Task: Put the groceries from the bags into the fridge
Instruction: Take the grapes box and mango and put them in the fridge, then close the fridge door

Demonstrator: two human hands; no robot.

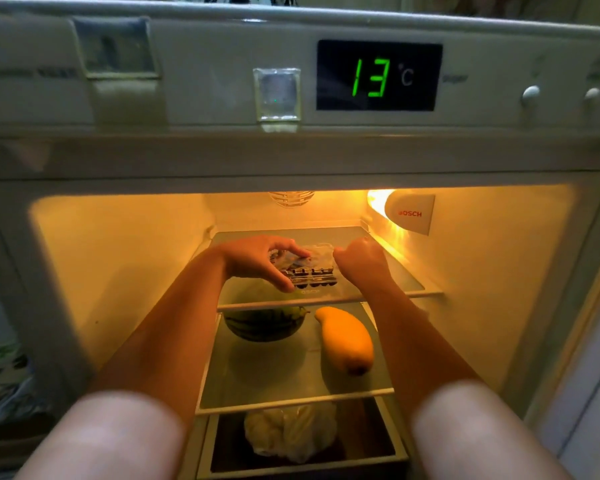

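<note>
Head view: both my hands are on a clear plastic pack (303,268) sitting on the top glass shelf (406,275) of the fridge (125,271). Contents look dark, in rows; can't tell what they are.

Left hand (257,259): fingers spread and curled over the pack's left side, thumb at its front edge, a loose hold from above. Right hand (361,261): mostly closed, pinching the pack's right end; how firm, I cannot tell, the fingers are hidden behind the knuckles.

Handling, my read: thin clamshell plastic, so light, a bit flexy, slick on glass. Squeezing the lid would buckle it or crush what's inside. Better to hold the two short ends or the rim, where it's stiffest, and slide it rather than lift it. Glass shelf means low friction, so a push goes further than expected.

Below: melon (264,323) and a yellow fruit (347,337) on the middle shelf, apart from each other. Bagged item (291,431) in the drawer (400,457) under that.

Display (378,76) reads 13 °C, warm, so I'd keep door time short.

Bags not in view.
</note>
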